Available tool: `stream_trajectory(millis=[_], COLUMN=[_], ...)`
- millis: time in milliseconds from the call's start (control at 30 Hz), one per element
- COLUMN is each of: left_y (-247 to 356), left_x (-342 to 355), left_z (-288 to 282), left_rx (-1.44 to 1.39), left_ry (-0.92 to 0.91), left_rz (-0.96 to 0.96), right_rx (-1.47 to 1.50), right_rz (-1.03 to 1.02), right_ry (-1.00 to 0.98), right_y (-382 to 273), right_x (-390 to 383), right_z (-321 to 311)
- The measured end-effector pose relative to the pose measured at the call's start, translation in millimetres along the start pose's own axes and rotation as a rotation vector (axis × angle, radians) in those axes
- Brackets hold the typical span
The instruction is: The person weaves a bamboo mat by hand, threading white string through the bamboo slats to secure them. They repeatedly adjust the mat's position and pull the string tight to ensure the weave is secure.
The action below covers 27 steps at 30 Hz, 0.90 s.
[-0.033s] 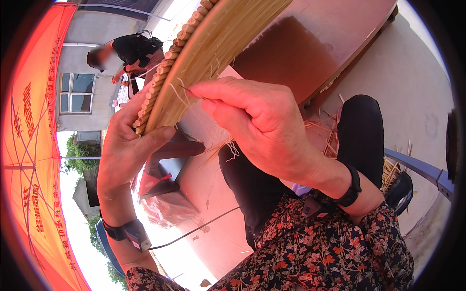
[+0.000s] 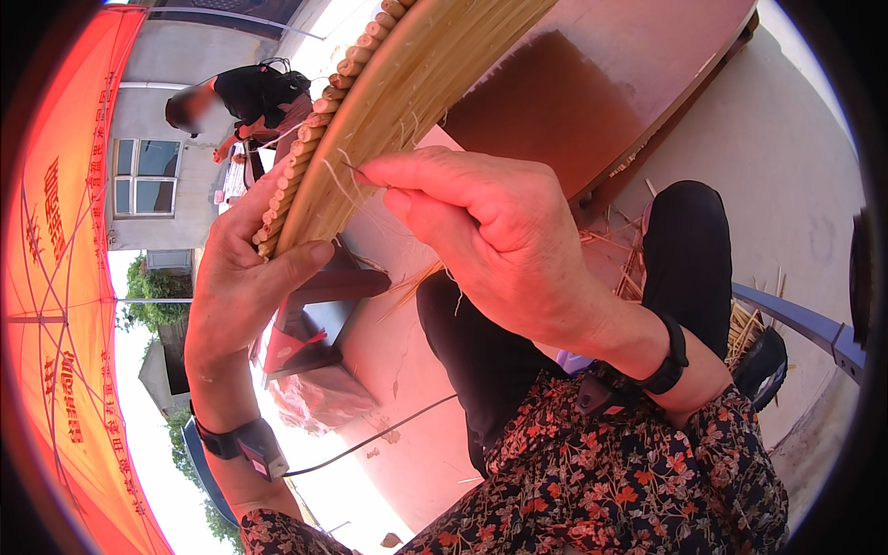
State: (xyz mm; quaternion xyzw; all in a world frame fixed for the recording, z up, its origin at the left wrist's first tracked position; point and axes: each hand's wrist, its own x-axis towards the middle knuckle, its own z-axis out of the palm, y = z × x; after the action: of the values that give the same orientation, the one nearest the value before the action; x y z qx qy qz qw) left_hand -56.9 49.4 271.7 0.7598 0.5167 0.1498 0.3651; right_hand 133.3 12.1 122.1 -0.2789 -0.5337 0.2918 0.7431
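Observation:
A curved panel of straw-coloured stalks [image 2: 416,102], stitched side by side with their round cut ends in a row, slants up across the top. My left hand [image 2: 236,282] grips its lower end, thumb on the near face and fingers behind the edge. Against that face, my right hand [image 2: 504,240] is closed in a pinch on a thin dark needle [image 2: 352,170], of which only the tip shows. Pale thread [image 2: 344,183] stands out of the panel beside it, and loose strands trail below my right hand. Short thread ends also stick out higher up.
A reddish-brown table [image 2: 555,102] stands beyond my right hand. Loose stalks [image 2: 740,333] lie on the ground near my knee. Left, a person in black [image 2: 264,97] bends over by a wall under a red canopy [image 2: 65,277]. A dark cable [image 2: 370,437] crosses below.
The loose thread strands below my right hand have shifted a little. Both hands and the panel look the same.

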Motion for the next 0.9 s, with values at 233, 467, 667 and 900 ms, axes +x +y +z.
stream_trajectory(millis=[233,467,667,900], left_y=[-1.5,0.4,-4.2,-5.2], left_x=[-0.3,0.2,-0.5,-2.1], left_z=[4.9,-0.2,-2.0,-5.4], left_rx=[-0.030,-0.020,-0.104,-0.087], left_ry=[-0.010,-0.014,0.028,0.014], left_rz=[0.029,-0.025,-0.021,-0.032], right_rx=[0.000,-0.011,0.013,0.003], right_rz=[-0.019,0.013,0.018,-0.048], right_ry=[0.026,-0.001,-0.011,0.010], right_y=[1.5,-0.2,-1.8,-0.7], right_x=[0.2,0.3,-0.6,0.1], right_z=[1.5,0.1,-0.1,3.2])
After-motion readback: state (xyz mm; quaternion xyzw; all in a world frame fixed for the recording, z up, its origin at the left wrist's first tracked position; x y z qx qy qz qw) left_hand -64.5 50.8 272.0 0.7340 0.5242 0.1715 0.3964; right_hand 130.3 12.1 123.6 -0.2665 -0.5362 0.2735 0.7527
